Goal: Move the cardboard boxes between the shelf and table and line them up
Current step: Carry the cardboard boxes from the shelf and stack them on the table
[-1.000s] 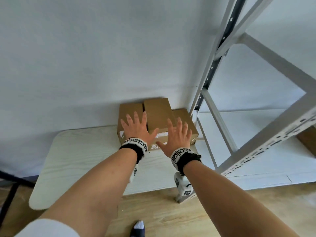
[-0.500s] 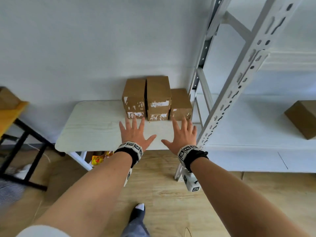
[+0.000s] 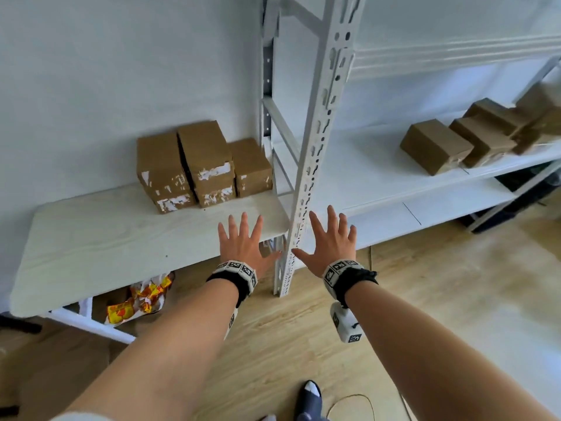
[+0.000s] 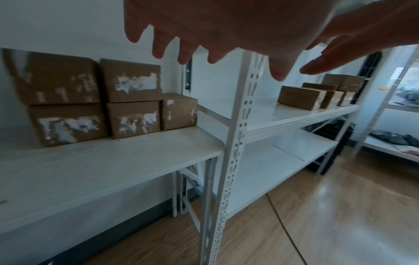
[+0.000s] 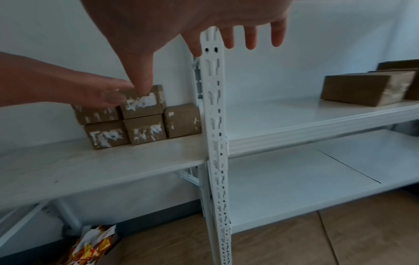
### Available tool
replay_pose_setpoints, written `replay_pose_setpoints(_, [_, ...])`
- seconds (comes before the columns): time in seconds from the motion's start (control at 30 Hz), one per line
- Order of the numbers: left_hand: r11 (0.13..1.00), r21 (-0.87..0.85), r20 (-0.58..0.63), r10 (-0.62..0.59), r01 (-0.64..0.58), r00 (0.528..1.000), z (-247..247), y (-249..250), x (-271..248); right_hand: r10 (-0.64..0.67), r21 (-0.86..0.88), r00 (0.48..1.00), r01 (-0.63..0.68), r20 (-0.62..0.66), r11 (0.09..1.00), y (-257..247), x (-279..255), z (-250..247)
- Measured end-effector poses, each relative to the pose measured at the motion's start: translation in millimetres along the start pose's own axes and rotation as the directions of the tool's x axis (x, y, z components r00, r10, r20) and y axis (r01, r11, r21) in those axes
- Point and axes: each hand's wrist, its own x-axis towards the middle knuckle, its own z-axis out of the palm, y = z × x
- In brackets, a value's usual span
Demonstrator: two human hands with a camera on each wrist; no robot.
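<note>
Several brown cardboard boxes (image 3: 200,165) (image 4: 131,98) (image 5: 140,116) stand in a row at the back right of the white table (image 3: 100,247), against the wall; two stacks of two and a single low box (image 3: 250,168) at the right end. More boxes (image 3: 434,145) (image 4: 301,96) (image 5: 362,87) lie on the white shelf (image 3: 379,177) to the right. My left hand (image 3: 243,238) and right hand (image 3: 331,235) hover with fingers spread and hold nothing, well in front of the table boxes, one on each side of the shelf post (image 3: 315,147).
The perforated white shelf post (image 5: 215,125) stands between table and shelf. A lower shelf board (image 3: 409,214) sits under the upper one. A yellow and orange wrapper (image 3: 139,299) lies under the table. Wooden floor (image 3: 425,299) and a thin cable (image 3: 352,402) are in front.
Both hands have drawn back from the boxes on the table, still spread and empty. The view has swung right, so the shelf and its boxes have come into sight.
</note>
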Motion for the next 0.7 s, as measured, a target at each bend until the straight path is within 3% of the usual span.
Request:
replay_pose_setpoints(0.17, [0.993,0.003,0.032,0.117,-0.117,0.993,-1,58,10,0.093,-0.013,0.996,-0.093,-0.003,0.996,49,-9,2])
replay_pose_setpoints(0.4, [0.948,0.110,-0.047,0.305,-0.299,0.951,-19,157,56,0.196,-0.003,0.980,-0.196,-0.034,0.981,146,17,-1])
replay_pose_setpoints(0.7, [0.953,0.056,-0.081,0.303,-0.299,0.950,-66,301,129,0.260,0.024,0.964,-0.259,-0.054,0.966,294,73,-21])
